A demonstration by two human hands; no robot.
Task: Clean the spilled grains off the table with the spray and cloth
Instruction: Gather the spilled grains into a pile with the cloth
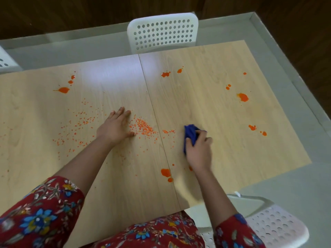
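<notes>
two white chairs [162,32] flank wooden table [206,97]; orange grains [143,127] scattered.

Pale wood-grain surface [215,104], two panels joined at a seam, soft glare at far centre. Grey floor [286,185] around it. White perforated chairs: far side [162,33], near right [274,224], left edge [5,61]. Dark wood panelling [71,13] beyond.

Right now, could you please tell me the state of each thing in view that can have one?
Table: dirty, not yet wiped clean.
Grains: spilled, some piled, most scattered.
Orange splashes: unwiped, dotted around.
Blue cloth: bunched, on the table.
Left hand: open, flat beside the grain pile.
Right hand: gripping the blue cloth.
Far chair: standing at the far edge.
</notes>
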